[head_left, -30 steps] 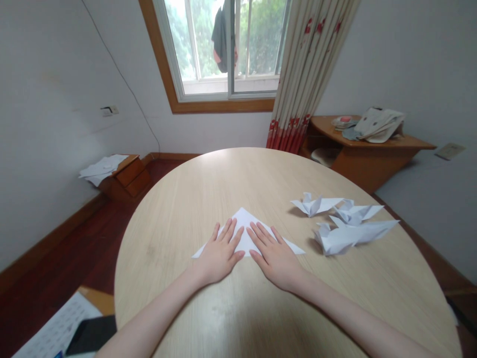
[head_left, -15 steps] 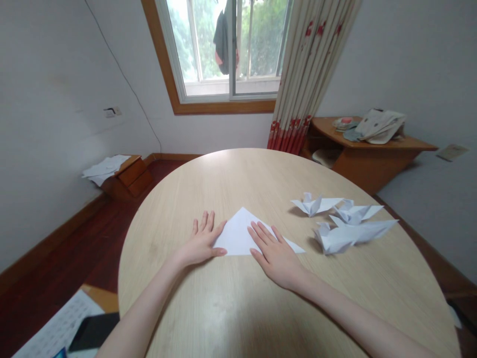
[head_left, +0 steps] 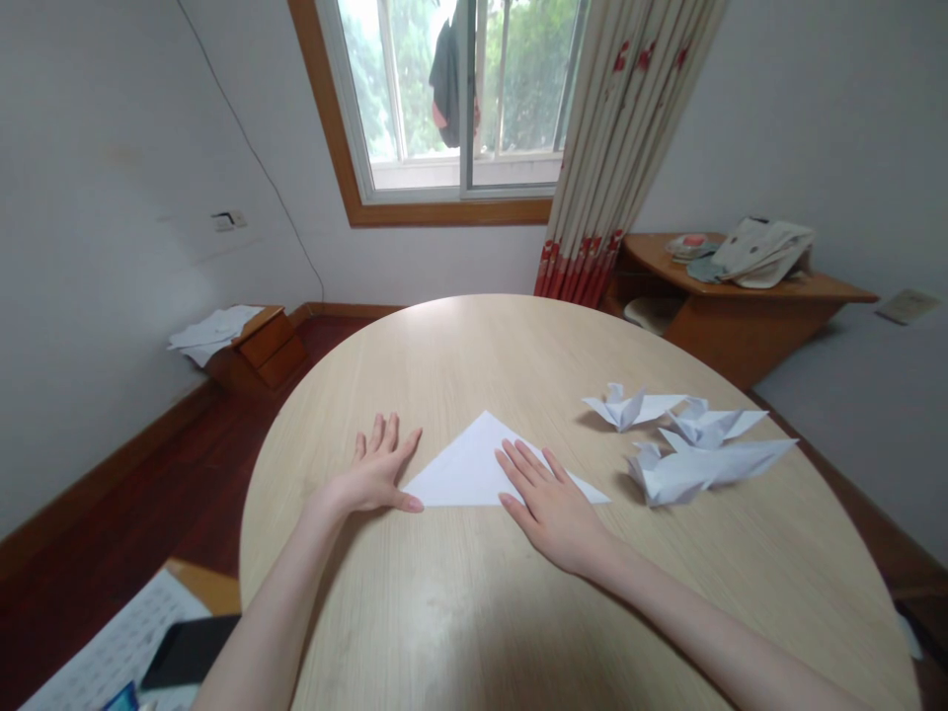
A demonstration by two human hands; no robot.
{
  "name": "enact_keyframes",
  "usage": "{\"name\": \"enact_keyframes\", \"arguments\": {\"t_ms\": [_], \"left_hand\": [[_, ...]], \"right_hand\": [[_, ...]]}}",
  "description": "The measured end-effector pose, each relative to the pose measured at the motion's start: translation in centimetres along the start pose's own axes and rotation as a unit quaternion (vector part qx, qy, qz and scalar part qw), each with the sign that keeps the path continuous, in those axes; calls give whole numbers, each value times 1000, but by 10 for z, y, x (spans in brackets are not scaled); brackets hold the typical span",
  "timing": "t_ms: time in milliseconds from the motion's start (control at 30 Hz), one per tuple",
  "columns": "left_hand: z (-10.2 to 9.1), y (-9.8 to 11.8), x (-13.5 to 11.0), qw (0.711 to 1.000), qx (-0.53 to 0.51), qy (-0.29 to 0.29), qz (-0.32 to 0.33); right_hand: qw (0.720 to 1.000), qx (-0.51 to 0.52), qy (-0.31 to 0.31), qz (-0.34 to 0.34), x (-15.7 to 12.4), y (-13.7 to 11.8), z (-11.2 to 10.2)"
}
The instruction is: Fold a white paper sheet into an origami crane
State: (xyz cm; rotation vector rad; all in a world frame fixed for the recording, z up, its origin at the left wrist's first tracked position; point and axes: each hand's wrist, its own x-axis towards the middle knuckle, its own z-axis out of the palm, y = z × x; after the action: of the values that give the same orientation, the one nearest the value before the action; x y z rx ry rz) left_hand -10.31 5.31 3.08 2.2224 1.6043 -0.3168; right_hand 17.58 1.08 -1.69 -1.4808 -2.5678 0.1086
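Observation:
A white sheet of paper folded into a triangle (head_left: 460, 469) lies flat on the round wooden table (head_left: 474, 346), its peak pointing away from me. My right hand (head_left: 546, 502) rests flat on the triangle's right half, fingers stretched out. At the left corner is my left hand (head_left: 377, 472), its fingers spread and its thumb touching the paper's tip along the near edge. Neither hand grips anything. To the right stand several folded white paper birds, among them a far one (head_left: 622, 407) and a larger near one (head_left: 667, 476).
Beyond the table are a window and a curtain (head_left: 592, 197). A corner desk (head_left: 777, 291) with a cloth bag (head_left: 766, 252) stands at the right. Papers (head_left: 214, 331) lie on a low cabinet at the left. A dark phone-like object (head_left: 189, 652) sits at lower left.
My left hand has slid left along the near edge to the triangle's left corner, uncovering more paper. My right hand stays in place on the paper.

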Motion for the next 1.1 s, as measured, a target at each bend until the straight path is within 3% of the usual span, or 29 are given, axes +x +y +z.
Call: {"name": "enact_keyframes", "arguments": {"t_ms": [233,700,833,1000,1100], "left_hand": [[-7,-5,-6,999,10,-24,-41],[-4,-7,-9,999,-2,-9,-43],[-2,-5,-6,999,-22,45,-2],[4,17,5,978,-59,185,75],[14,36,11,966,-97,193,139]], "right_hand": [[1000,-3,-8,7,1,-2,-2],[1000,-4,5,1,0,1,3],[1000,2,18,-3,0,2,4],[1000,-3,16,-7,0,2,5],[999,-2,30,-12,0,3,6]]}}
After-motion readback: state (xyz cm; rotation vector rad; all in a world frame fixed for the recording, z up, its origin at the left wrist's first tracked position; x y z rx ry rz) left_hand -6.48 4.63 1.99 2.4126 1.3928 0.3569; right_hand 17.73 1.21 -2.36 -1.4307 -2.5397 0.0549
